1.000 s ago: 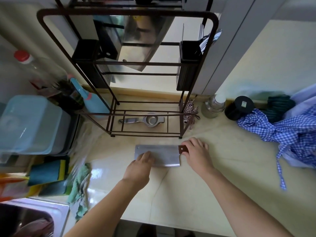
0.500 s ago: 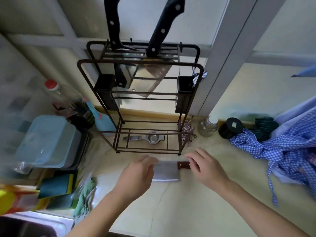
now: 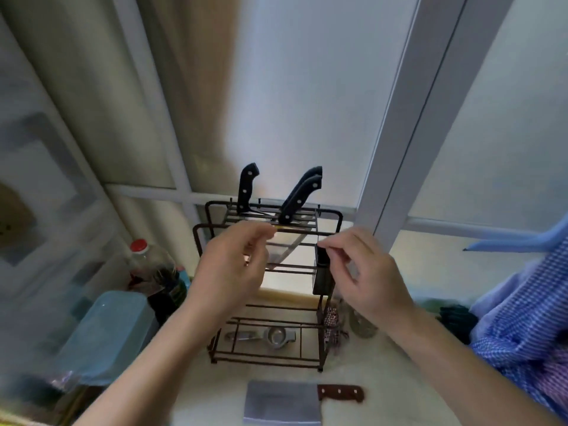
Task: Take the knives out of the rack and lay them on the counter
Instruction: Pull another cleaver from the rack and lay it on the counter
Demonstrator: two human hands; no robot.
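A dark wire rack (image 3: 330, 215) stands at the back of the counter (image 3: 384, 376). Two black-handled knives stick up from its top: one on the left (image 3: 246, 190) and one on the right (image 3: 299, 196), leaning right. A cleaver (image 3: 281, 402) with a brown handle lies flat on the counter in front of the rack. My left hand (image 3: 232, 272) and my right hand (image 3: 365, 272) are both raised in front of the rack's upper part, below the knife handles, fingers loosely curled and holding nothing.
A metal squeezer (image 3: 270, 336) lies on the rack's bottom shelf. A red-capped bottle (image 3: 144, 259) and a blue plastic box (image 3: 107, 333) stand on the left. A small jar (image 3: 362, 327) and a blue checked cloth (image 3: 522, 318) sit on the right.
Both hands let go of the cleaver, which stays flat on the counter, and rose up to the rack's top. The view tilted upward.
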